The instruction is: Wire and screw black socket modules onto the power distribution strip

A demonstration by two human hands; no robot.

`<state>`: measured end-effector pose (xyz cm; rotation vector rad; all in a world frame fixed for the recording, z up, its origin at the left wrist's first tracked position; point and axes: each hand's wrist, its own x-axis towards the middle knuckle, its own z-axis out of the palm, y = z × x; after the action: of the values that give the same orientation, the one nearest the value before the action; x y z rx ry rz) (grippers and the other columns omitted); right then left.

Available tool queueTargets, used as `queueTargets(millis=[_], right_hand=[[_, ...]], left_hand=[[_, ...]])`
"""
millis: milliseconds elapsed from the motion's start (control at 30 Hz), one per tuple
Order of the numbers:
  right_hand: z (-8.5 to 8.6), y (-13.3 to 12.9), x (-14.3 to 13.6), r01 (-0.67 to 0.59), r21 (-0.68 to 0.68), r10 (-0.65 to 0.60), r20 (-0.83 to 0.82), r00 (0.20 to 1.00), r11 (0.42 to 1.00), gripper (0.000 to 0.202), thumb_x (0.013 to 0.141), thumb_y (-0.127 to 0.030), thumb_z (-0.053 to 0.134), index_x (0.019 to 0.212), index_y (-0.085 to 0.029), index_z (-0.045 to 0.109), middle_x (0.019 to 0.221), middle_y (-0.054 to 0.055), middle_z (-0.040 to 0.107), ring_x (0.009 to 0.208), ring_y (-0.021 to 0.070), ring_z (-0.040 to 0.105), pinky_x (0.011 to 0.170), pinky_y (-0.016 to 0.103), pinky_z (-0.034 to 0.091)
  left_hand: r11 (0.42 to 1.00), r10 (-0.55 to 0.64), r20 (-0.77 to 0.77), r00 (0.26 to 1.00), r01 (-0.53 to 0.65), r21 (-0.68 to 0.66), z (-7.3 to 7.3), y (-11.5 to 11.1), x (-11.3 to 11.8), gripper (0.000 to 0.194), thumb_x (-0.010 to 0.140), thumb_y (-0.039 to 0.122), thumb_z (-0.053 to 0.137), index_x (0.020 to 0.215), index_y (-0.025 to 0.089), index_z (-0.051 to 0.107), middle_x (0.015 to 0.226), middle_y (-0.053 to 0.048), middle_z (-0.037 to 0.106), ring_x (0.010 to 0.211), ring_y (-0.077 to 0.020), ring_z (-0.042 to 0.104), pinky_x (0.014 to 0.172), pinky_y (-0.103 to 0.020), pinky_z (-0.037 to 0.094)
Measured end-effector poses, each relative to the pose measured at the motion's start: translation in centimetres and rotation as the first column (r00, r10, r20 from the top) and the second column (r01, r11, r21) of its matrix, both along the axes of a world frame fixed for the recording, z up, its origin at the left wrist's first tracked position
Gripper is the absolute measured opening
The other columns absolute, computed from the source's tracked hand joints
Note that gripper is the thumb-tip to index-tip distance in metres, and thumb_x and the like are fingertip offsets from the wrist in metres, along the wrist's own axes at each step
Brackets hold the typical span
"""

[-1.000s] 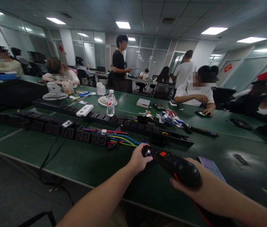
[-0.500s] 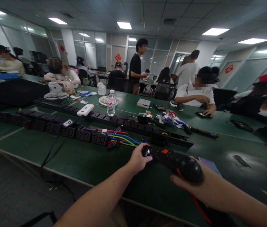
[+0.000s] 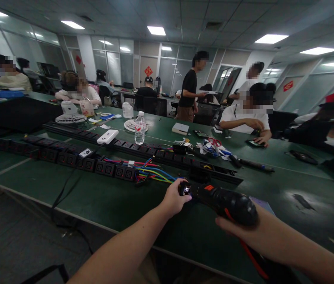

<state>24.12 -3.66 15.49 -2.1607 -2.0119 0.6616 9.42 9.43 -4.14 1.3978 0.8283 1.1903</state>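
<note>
My right hand (image 3: 243, 228) is wrapped round a black and orange cordless drill (image 3: 226, 203), its nose pointing left. The drill's front end meets a small black part (image 3: 185, 189) with a bright lit spot on it. My left hand (image 3: 174, 199) pinches that part between thumb and fingers, so most of it is hidden. Blue, yellow-green and red wires (image 3: 155, 173) run up to the left hand from a black power strip (image 3: 104, 167) with a row of sockets. Whether the wires join the small part I cannot tell.
A second long black strip (image 3: 155, 156) lies behind the first. Beyond it stand a water bottle (image 3: 139, 130), a white power bank (image 3: 107, 137) and a white box (image 3: 180, 128). Tangled gloves and scissors (image 3: 214, 146) lie right of centre. A co-worker (image 3: 246, 118) sits across the green table.
My hands and the small part hold almost still; the drill has shifted slightly to the right. In the background, a standing person in black has walked to the right.
</note>
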Motion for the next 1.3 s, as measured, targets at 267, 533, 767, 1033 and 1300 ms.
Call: queueTargets(millis=[267,533,767,1033,1300], right_hand=[[0.00,-0.11,0.27,-0.029,0.010,0.029,0.005,1.000,1.000,0.058,0.074,-0.064,0.050,0.108,-0.017,0.053,0.096,0.008,0.060,0.081,0.0234,0.056,0.078,0.041,0.046],[0.40,-0.09,-0.19,-0.018,0.025,0.018,-0.001,1.000,1.000,0.059,0.070,-0.064,0.052,0.107,-0.018,0.055,0.105,0.008,0.060,0.092,0.0249,0.057,0.088,0.043,0.044],[-0.23,0.05,0.24,-0.011,0.082,0.012,-0.013,1.000,0.997,0.060,0.069,-0.064,0.054,0.108,-0.019,0.056,0.107,0.008,0.060,0.095,0.0248,0.057,0.090,0.042,0.045],[0.12,-0.06,0.18,0.016,-0.011,-0.015,0.049,0.999,1.000,0.065,0.067,-0.070,0.049,0.107,-0.019,0.056,0.098,0.007,0.062,0.082,0.0234,0.057,0.078,0.039,0.047],[-0.14,0.01,0.15,-0.001,0.061,0.001,-0.002,1.000,0.998,0.060,0.067,-0.066,0.054,0.107,-0.021,0.056,0.106,0.005,0.060,0.094,0.0220,0.056,0.088,0.038,0.045]], left_hand=[[1.000,-0.013,0.008,1.000,0.013,-0.012,0.36,-0.12,0.00,0.055,0.065,0.003,0.075,0.114,0.022,0.061,0.104,-0.006,0.066,0.093,-0.0195,0.063,0.089,-0.037,0.049],[1.000,-0.010,-0.005,1.000,0.010,-0.006,0.37,-0.10,0.01,0.054,0.065,0.003,0.074,0.114,0.022,0.060,0.103,-0.005,0.065,0.094,-0.0197,0.063,0.089,-0.035,0.049],[1.000,-0.016,-0.024,1.000,0.017,0.022,0.55,-0.06,0.00,0.055,0.066,0.001,0.073,0.115,0.022,0.059,0.104,-0.005,0.065,0.095,-0.0196,0.063,0.090,-0.035,0.048],[1.000,-0.023,-0.012,1.000,0.023,0.008,0.28,-0.06,-0.01,0.056,0.066,0.002,0.074,0.116,0.022,0.059,0.105,-0.005,0.065,0.095,-0.0189,0.063,0.090,-0.035,0.049],[1.000,-0.016,-0.005,1.000,0.016,0.009,0.10,-0.05,0.00,0.056,0.066,0.003,0.076,0.116,0.022,0.060,0.105,-0.005,0.065,0.096,-0.0188,0.062,0.094,-0.035,0.047]])
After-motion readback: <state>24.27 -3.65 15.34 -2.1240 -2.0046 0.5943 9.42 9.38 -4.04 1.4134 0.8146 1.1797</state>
